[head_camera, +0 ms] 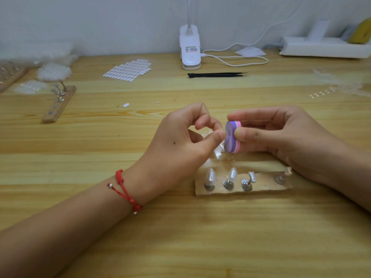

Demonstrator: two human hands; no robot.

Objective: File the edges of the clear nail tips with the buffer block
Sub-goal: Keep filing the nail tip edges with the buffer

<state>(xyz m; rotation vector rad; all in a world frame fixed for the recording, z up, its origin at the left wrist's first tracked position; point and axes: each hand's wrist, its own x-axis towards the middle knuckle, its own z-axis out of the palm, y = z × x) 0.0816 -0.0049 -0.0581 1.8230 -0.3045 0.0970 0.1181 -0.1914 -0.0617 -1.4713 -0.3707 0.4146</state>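
Purple-and-pink buffer block [231, 140] upright on edge, aloft beyond two pointed, upright clear nail tips [210, 176].

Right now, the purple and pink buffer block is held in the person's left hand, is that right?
Not quite. The head view shows the purple and pink buffer block held in the right hand, between thumb and fingers. The left hand pinches what looks like a clear nail tip beside it.

light: soft, even, fairly bright, source not visible | shadows: faint, diffuse on table [180, 227] | glare: mild sheen on far table | focus: buffer block [232, 137] fairly sharp; far left corner smeared | edges: wide-angle bowing
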